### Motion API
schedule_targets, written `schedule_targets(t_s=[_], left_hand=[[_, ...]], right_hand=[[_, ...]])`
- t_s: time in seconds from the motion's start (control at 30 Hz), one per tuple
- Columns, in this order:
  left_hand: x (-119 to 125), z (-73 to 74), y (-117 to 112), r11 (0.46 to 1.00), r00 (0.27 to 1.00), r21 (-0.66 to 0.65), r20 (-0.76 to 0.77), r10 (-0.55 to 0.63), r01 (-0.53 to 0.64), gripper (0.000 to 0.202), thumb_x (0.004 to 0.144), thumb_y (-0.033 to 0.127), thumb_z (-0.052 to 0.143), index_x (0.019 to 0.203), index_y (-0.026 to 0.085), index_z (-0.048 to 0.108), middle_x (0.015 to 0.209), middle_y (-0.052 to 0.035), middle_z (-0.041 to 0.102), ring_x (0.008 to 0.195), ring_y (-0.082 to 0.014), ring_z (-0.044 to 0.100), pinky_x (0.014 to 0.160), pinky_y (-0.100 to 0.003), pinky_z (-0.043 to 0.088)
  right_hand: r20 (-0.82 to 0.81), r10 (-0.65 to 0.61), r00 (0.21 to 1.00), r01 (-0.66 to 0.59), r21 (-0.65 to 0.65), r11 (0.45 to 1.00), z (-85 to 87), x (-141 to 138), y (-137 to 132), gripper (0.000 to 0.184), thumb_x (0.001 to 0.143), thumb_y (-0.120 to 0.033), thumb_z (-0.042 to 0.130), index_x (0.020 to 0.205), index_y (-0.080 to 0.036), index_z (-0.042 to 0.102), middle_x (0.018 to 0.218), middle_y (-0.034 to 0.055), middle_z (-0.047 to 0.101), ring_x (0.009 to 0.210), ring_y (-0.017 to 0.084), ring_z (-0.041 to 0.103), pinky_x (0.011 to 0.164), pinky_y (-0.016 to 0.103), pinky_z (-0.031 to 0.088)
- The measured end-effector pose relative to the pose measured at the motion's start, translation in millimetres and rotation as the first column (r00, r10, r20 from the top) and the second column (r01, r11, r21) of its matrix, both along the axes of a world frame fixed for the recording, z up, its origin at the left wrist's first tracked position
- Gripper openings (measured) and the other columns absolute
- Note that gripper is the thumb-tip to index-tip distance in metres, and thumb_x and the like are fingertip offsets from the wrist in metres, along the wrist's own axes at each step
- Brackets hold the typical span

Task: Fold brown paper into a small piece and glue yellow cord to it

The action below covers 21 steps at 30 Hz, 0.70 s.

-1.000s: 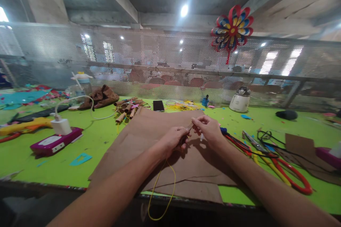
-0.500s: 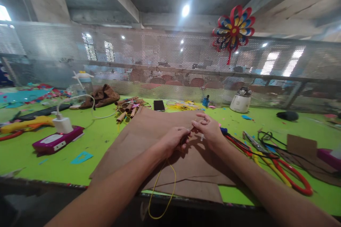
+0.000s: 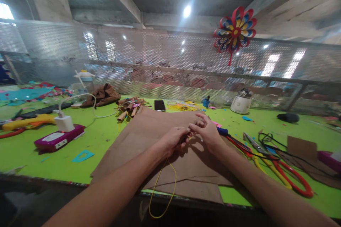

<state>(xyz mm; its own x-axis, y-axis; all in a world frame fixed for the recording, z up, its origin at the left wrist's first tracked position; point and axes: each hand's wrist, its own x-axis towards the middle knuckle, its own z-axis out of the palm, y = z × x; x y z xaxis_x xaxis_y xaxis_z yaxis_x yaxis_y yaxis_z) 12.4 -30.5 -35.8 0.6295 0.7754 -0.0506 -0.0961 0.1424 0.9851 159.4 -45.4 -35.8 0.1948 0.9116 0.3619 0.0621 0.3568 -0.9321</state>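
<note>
Over the sheets of brown paper [image 3: 144, 131], my two hands meet at the fingertips. My left hand [image 3: 176, 139] is closed around a thin yellow string [image 3: 174, 181], whose loop hangs below the wrist past the table's front edge. My right hand [image 3: 207, 133] pinches with thumb and forefinger close to the left fingertips, its other fingers curled. What lies in that pinch is too small and blurred to make out. A tiny pale bit shows just under the right fingers.
To the right lie scissors with red handles [image 3: 295, 181], a yellow-handled tool [image 3: 277, 170] and black cord. A purple power strip [image 3: 58, 138] with a white charger sits left. Behind are paper rolls [image 3: 129, 108], a phone [image 3: 159, 105] and a white bottle [image 3: 241, 102].
My right hand has shifted slightly left, bringing its fingertips closer to the left ones. My left hand and the hanging loop stay nearly the same; the whole view has drifted slightly.
</note>
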Motion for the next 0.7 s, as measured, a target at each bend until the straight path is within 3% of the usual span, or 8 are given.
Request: schedule_targets(t_s=[0.23, 0.47, 0.7], left_hand=[[1.6, -2.1, -0.6, 0.996, 0.996, -0.037, 0.030, -0.079, 0.080, 0.018, 0.076, 0.030, 0.049, 0.078, 0.013, 0.055, 0.058, -0.0004, 0.052, 0.042, -0.0072, 0.045, 0.041, -0.020, 0.036], [0.1, 3.2, -0.1, 0.966, 0.984, -0.194, 0.092, -0.153, 0.168, 0.032, 0.079, 0.040, 0.048, 0.092, 0.011, 0.058, 0.076, -0.0089, 0.061, 0.066, -0.0161, 0.061, 0.066, -0.031, 0.049], [-2.1, 7.9, -4.3, 0.984, 0.986, -0.090, 0.079, -0.147, 0.154, 0.017, 0.074, 0.025, 0.057, 0.083, 0.010, 0.060, 0.080, -0.0104, 0.061, 0.066, -0.0152, 0.060, 0.070, -0.033, 0.049]], right_hand=[[0.013, -0.049, 0.999, 0.049, 0.026, 0.998, 3.1, 3.9, -1.0, 0.055, 0.067, -0.032, 0.063, 0.116, -0.016, 0.044, 0.051, -0.0088, 0.048, 0.047, 0.011, 0.051, 0.050, 0.025, 0.042], [0.027, 0.050, 0.998, -0.050, 0.010, 0.999, 8.3, 6.7, -4.8, 0.057, 0.066, -0.033, 0.064, 0.116, -0.016, 0.045, 0.051, -0.0086, 0.048, 0.047, 0.011, 0.051, 0.051, 0.025, 0.041], [0.073, 0.087, 0.993, -0.088, 0.017, 0.996, 13.8, 3.2, -8.7, 0.055, 0.065, -0.033, 0.065, 0.114, -0.017, 0.045, 0.048, -0.0093, 0.044, 0.043, 0.010, 0.044, 0.047, 0.025, 0.038]])
